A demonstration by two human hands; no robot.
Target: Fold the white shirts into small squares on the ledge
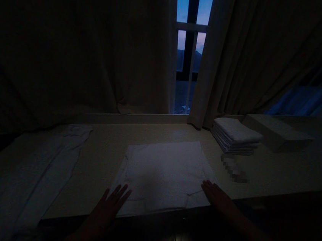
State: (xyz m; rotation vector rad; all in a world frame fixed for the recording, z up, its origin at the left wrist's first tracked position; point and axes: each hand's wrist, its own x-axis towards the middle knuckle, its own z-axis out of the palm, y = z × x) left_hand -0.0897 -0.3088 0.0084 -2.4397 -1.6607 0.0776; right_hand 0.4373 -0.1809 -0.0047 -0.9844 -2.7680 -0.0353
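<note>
A pale cloth (167, 171) lies spread nearly flat on the counter in front of me, with creases near its lower corners. My left hand (112, 203) rests at its lower left corner, fingers spread apart. At the lower right edge, my right hand (213, 193) lies flat with its fingers stretched out over the cloth. Neither hand grasps anything. The dim light hides fine detail of the fabric.
Folded pale cloths (235, 136) are stacked at the back right, beside a box (280, 131). A blurred-out small item (233, 168) lies before the stack. Another long pale cloth (43, 173) covers the counter's (102, 160) left side. Curtains (144, 57) hang behind, partly framing a window (190, 43).
</note>
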